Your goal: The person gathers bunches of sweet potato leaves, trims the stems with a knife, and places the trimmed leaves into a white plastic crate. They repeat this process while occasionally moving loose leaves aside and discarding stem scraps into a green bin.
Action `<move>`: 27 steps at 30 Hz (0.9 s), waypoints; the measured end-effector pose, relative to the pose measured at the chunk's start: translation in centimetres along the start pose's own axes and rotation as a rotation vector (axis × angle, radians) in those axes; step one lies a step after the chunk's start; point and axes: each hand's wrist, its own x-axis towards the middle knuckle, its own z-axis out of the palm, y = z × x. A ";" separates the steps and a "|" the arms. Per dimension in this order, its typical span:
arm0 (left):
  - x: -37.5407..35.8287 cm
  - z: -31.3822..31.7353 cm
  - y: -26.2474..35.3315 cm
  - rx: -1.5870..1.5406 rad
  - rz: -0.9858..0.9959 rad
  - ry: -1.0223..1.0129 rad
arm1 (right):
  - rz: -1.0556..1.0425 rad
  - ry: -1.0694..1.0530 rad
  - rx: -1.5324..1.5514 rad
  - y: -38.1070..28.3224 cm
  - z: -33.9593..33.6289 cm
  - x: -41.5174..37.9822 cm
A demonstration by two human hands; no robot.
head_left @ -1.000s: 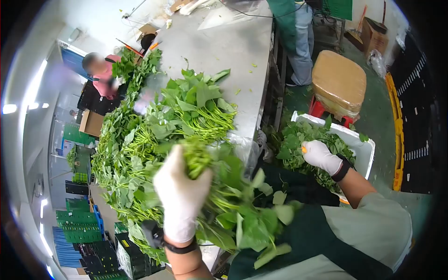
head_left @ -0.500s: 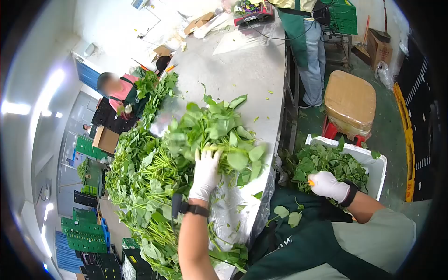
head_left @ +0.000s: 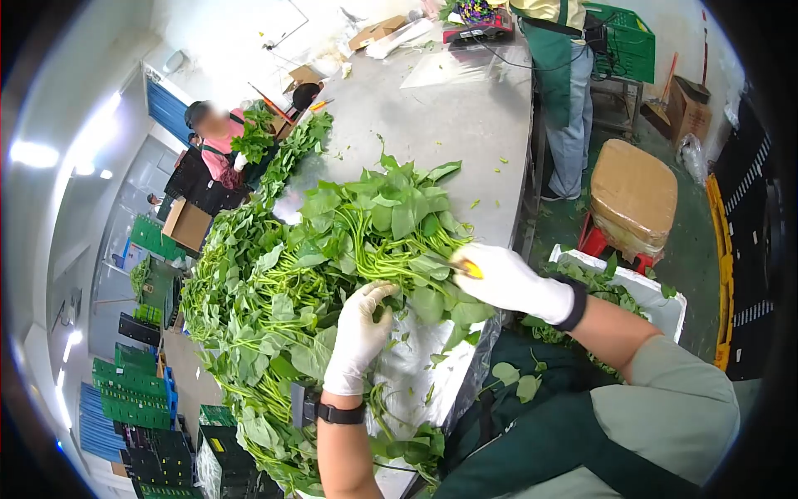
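Observation:
My left hand [head_left: 361, 333], in a white glove, is at the near edge of a big heap of leafy green stems [head_left: 283, 291]. Its fingers are curved, with a gap between thumb and forefinger, and I see nothing held in them. My right hand [head_left: 519, 287], also gloved, is closed round a small yellow-handled cutting tool [head_left: 472, 269]. The tool's dark tip points left, toward the stem ends of a leafy bunch [head_left: 391, 224] lying on the heap. Below the hands, clear plastic sheeting [head_left: 416, 366] with leaf scraps covers the table edge.
A white foam box [head_left: 669, 308] of greens stands at my right, beyond it a taped carton [head_left: 633, 195] on a red stool [head_left: 592, 239]. Across the metal table [head_left: 432, 116], a person in pink [head_left: 223, 154] holds greens. Another person [head_left: 565, 100] stands at the far right end.
My right hand has come from above the foam box to the stem ends, bringing the tool. My left hand has drawn back slightly from the bunch. The person in pink has raised some greens.

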 end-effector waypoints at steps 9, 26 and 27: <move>-5.2 3.3 1.3 -0.663 -0.372 0.212 | 0.034 -0.139 -0.095 -1.0 5.7 0.8; -2.7 7.2 0.8 -0.857 -0.430 0.488 | 0.019 -0.041 0.036 -1.4 2.6 -4.0; -3.1 6.9 1.5 -0.773 -0.397 0.525 | 0.045 0.017 0.052 -1.0 2.2 -3.7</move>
